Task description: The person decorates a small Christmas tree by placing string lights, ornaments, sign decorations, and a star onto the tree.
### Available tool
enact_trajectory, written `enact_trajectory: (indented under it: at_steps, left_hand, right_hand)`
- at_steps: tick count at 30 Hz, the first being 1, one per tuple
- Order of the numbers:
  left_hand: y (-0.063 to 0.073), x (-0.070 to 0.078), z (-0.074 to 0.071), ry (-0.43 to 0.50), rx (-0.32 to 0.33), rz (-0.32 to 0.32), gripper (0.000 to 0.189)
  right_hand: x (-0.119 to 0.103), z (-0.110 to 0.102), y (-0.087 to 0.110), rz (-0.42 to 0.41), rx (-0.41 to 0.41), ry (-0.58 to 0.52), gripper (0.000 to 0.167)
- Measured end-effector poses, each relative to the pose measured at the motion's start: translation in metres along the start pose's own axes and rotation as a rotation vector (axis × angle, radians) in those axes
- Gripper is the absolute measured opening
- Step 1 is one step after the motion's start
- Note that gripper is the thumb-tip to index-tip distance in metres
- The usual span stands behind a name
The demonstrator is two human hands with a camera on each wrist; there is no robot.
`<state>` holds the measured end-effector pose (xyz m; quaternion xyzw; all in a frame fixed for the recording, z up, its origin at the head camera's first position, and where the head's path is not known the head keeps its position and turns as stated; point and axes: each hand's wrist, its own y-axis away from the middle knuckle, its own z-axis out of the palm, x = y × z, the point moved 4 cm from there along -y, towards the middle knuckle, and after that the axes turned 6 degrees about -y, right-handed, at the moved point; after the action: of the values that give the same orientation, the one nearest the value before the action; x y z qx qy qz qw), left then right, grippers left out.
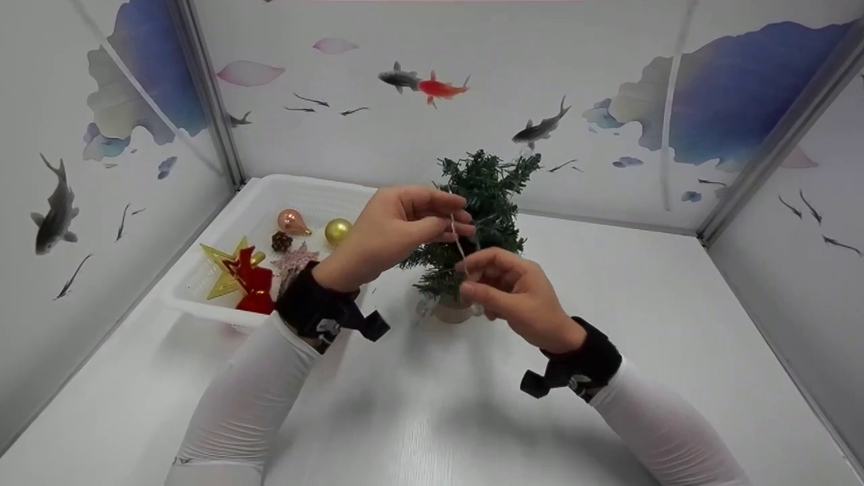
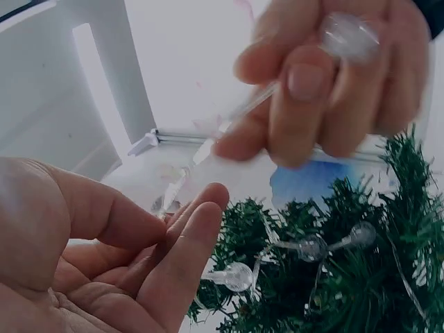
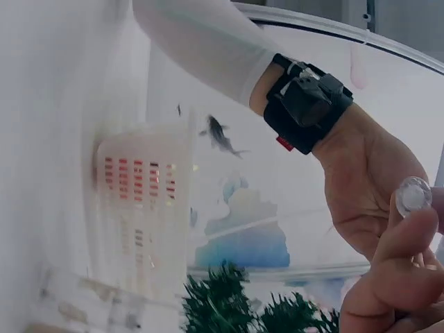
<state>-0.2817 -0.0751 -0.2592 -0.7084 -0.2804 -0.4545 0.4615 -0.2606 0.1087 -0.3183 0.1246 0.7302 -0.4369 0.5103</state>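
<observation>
In the head view, mid-frame, left hand (image 1: 403, 228) and right hand (image 1: 518, 291) pinch a thin light string (image 1: 458, 243) before a bristly tree (image 1: 482, 185). Left wrist: smooth, round, transparent bulbs (image 2: 312, 248), lower right; right wrist: a glassy bulb (image 3: 414, 196) among fingers, right edge.

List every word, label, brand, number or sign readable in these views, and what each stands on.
None can be read in any view.
Red tag on the left wrist strap: too small to tell any marking.
Tree, light string, wall: no lettering visible.
</observation>
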Motion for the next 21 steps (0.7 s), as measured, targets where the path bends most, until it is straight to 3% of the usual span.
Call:
enact_trajectory:
  at_steps: [4,6,14,17,21]
  left_hand:
    - [-0.005,-0.003,0.003,-0.096,0.044,0.088,0.025]
    - [-0.008,-0.005,0.006,-0.203,0.064,0.148,0.022]
    - [-0.026,0.004,0.03,-0.833,0.225,0.487,0.013]
    - [-0.032,0.007,0.036,-0.959,0.278,0.528,0.012]
    - [-0.04,0.01,0.04,-1.051,0.316,0.515,0.013]
  right_hand:
    - [-0.019,-0.024,0.003,-0.127,0.102,0.131,0.015]
    - [-0.028,-0.038,0.004,-0.151,0.156,0.172,0.013]
    - [-0.048,-0.086,0.005,-0.159,0.333,0.26,0.011]
    - [-0.052,-0.096,0.002,-0.145,0.369,0.285,0.011]
    - [-0.06,-0.101,-0.003,-0.142,0.395,0.321,0.011]
